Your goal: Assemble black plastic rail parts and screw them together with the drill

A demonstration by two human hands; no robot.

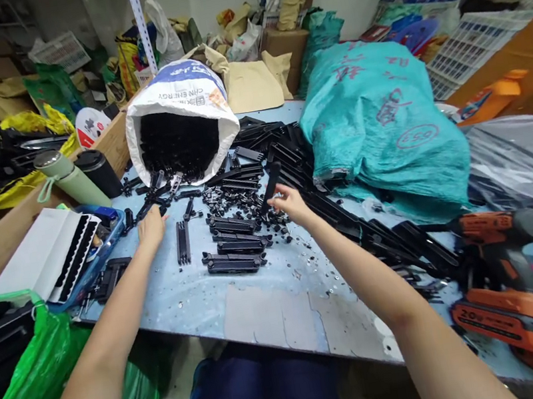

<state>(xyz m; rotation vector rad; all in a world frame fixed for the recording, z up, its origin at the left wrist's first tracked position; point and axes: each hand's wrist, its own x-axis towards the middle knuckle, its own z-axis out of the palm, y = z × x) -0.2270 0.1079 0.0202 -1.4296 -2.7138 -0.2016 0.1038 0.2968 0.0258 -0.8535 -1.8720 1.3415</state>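
My right hand (292, 205) pinches a long black plastic strip (272, 181) and lifts one end off the heap of black parts (245, 193) on the pale blue table (263, 308). My left hand (151, 227) reaches toward small black pieces (156, 202) spilled in front of a white sack (179, 102). The sack lies on its side, its mouth full of black parts. Between my hands lie a narrow slotted black strip (182, 242) and several stacked black strips (233, 245).
A teal woven sack (375, 121) fills the table's right side. An orange cordless drill (495, 237) and orange tool cases (523, 320) sit at the right. On the left are a green bottle (68, 179), a black cup (99, 172), a white tray (47, 254) and a green bag (27, 385).
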